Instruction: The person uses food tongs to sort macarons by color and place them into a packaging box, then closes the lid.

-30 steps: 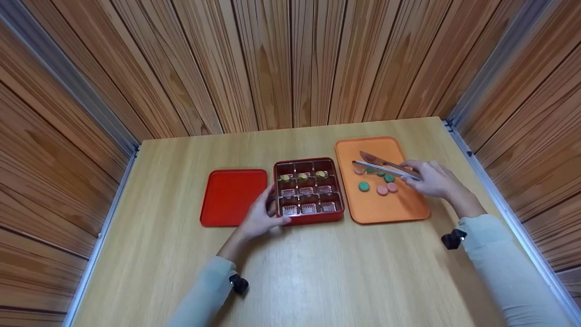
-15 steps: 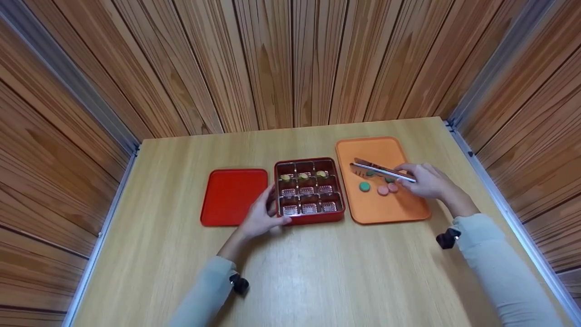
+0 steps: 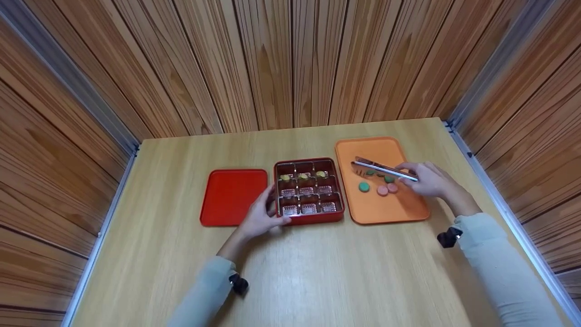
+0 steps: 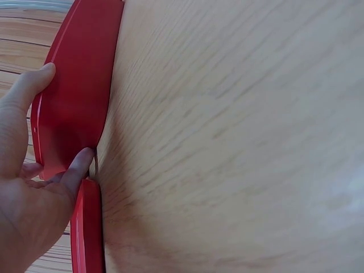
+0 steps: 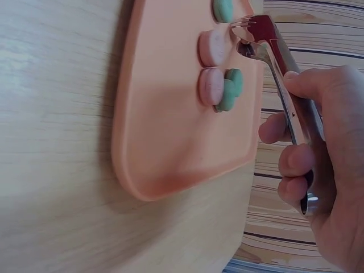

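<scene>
My left hand (image 3: 261, 218) holds the near left corner of a red box (image 3: 313, 220), thumb on its front wall and fingers along its left side. The box has a divided insert, with yellow macarons (image 3: 303, 176) in the back row. In my right hand (image 3: 431, 180) is a pair of metal tongs (image 5: 290, 96), gripped near the rear end. Their tips, one with fork-like prongs, are close together over the upper left of an orange tray (image 3: 390, 211). Pink macarons (image 5: 211, 86) and green macarons (image 3: 364, 186) lie on that tray, some partly hidden beneath the tongs.
A flat red lid (image 3: 233, 197) lies left of the box, close beside my left hand. The orange tray stands just right of the box. A wood-panelled wall (image 3: 272, 68) rises behind the wooden table (image 3: 317, 272), with metal rails at both sides.
The tongs' arms, spread apart a second ago, have drawn together over the tray, and the pink macaron by their tips is now covered. My left hand and the box have stayed put.
</scene>
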The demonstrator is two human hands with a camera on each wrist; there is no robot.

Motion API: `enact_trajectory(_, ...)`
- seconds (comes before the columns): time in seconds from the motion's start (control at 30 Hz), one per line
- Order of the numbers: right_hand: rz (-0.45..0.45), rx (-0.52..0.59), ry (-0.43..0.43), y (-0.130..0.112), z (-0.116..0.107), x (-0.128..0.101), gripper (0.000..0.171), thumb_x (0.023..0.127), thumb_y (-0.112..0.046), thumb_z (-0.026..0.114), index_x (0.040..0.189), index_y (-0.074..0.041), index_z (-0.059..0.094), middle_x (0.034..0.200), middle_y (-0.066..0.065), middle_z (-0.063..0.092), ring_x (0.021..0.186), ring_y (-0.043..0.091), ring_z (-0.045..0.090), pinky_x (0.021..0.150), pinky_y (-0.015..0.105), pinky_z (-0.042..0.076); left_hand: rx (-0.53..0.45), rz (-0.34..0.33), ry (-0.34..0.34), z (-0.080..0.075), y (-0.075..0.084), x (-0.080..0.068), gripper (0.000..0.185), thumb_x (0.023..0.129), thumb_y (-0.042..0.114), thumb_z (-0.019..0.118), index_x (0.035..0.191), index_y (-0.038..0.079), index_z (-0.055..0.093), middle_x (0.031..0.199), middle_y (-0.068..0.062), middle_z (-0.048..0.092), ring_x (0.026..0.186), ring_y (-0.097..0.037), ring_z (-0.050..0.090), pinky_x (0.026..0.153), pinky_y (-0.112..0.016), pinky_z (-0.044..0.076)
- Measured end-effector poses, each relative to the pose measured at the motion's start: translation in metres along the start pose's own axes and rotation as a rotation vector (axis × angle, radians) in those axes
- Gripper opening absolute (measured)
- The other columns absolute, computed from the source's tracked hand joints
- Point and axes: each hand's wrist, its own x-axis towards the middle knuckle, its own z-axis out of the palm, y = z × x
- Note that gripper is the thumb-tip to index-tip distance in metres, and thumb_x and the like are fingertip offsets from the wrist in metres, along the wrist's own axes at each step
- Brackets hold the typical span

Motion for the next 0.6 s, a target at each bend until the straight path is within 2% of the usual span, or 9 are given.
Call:
enact_trajectory(0.4, -0.005, -0.005, 0.007, -0.011, -0.010, -0.002, 0.046, 0.113, -0.027, 0.066, 0.154, -0.007, 0.065, 0.082, 0.005, 0.059, 0.062, 0.020, 0.052, 0.052, 0.025, 0.039, 0.033, 0.001, -0.002, 0.000, 0.001, -0.001, 0.121, 0.086, 0.009, 0.098, 0.180, 0.004, 0.022, 0.177, -0.026, 0.043, 0.167, -0.044, 0.042, 0.134, -0.053, 0.046)
enact_trajectory(0.6, -0.070, -0.015, 0.041, -0.017, -0.016, 0.000, 0.043, 0.112, -0.023, 0.067, 0.151, -0.006, 0.068, 0.075, 0.003, 0.056, 0.055, 0.017, 0.047, 0.048, 0.024, 0.034, 0.017, 0.018, -0.012, -0.001, 0.003, -0.002, 0.120, 0.088, 0.012, 0.097, 0.180, 0.005, 0.021, 0.179, -0.025, 0.040, 0.169, -0.044, 0.040, 0.135, -0.055, 0.045)
